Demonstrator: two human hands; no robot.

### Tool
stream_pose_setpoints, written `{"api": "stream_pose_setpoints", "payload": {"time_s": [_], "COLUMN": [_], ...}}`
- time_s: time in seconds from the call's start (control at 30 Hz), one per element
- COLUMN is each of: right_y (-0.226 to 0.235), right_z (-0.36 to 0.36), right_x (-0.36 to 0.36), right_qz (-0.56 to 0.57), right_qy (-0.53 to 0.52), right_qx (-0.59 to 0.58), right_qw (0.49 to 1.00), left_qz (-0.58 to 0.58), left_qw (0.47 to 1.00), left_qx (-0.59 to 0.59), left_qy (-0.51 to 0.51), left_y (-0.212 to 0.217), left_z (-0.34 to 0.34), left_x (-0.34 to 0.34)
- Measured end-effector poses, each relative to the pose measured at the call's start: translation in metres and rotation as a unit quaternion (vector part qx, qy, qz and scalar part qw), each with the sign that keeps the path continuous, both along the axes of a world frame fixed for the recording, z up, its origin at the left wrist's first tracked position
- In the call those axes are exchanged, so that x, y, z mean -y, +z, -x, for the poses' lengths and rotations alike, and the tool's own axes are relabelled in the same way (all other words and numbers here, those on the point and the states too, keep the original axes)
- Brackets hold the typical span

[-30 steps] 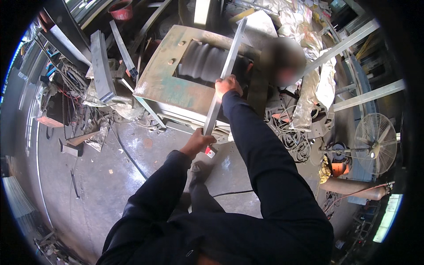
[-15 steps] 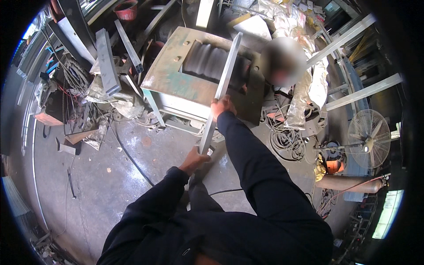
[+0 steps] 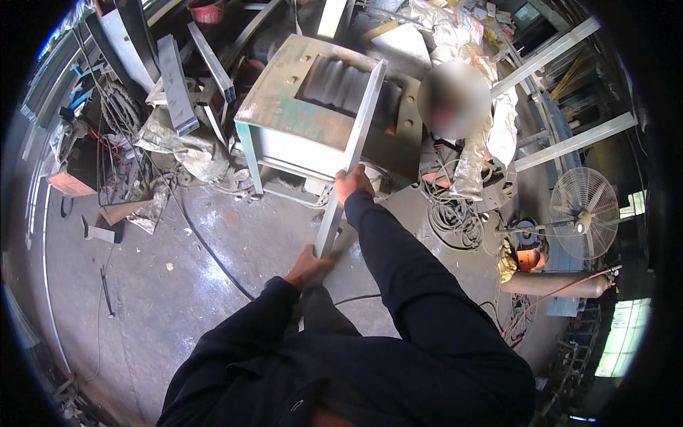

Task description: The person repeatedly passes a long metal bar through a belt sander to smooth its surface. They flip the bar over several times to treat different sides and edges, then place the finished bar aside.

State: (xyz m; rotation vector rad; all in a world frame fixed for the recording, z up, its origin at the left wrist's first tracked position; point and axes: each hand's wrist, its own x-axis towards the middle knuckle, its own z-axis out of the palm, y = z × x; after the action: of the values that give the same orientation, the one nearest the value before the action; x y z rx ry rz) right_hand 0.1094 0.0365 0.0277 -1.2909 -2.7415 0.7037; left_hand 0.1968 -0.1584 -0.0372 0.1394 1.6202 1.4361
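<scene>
A long grey square metal tube (image 3: 363, 119) slants away from me, its far end over the dark ridged roller (image 3: 340, 87) of a worn metal machine (image 3: 284, 99). My right hand (image 3: 353, 185) is wrapped round the tube just in front of the machine. Lower down, my left hand (image 3: 309, 267) grips its near end, the fingers partly hidden behind the metal. The roller looks smeared, and the tube covers part of it.
A pedestal fan (image 3: 585, 213) and a brown gas cylinder (image 3: 555, 285) are at the right. Coiled cables (image 3: 455, 220) lie beside the machine. Metal offcuts (image 3: 176, 85) and a crumpled sheet (image 3: 185, 146) crowd the left. A black cable (image 3: 206, 245) crosses the floor.
My view has shifted slightly. Both hands still hold the tube, and my right hand sits a little lower relative to the machine's front edge, with the tube drawn slightly toward me.
</scene>
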Motion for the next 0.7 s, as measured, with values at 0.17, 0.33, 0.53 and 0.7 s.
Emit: {"api": "stream_pose_setpoints", "payload": {"time_s": [0.17,0.33,0.53,0.7], "right_y": [-0.007,-0.018,-0.030,-0.057], "right_z": [-0.023,-0.042,-0.058,-0.078], "right_x": [0.020,0.041,0.063,0.095], "right_qz": [0.006,0.009,0.018,0.056], "right_qy": [0.010,0.010,0.011,0.010], "right_qx": [-0.014,-0.022,-0.027,-0.064], "right_qw": [1.000,1.000,0.999,0.996], "left_qz": [0.025,0.002,0.062,0.181], "left_qw": [0.999,0.999,0.997,0.974], "left_qx": [0.019,-0.041,-0.045,-0.132], "left_qy": [-0.003,0.006,-0.023,-0.038], "left_y": [0.009,0.002,0.000,0.025], "left_z": [-0.017,-0.038,-0.051,-0.060], "left_x": [0.021,0.048,0.077,0.132]}}
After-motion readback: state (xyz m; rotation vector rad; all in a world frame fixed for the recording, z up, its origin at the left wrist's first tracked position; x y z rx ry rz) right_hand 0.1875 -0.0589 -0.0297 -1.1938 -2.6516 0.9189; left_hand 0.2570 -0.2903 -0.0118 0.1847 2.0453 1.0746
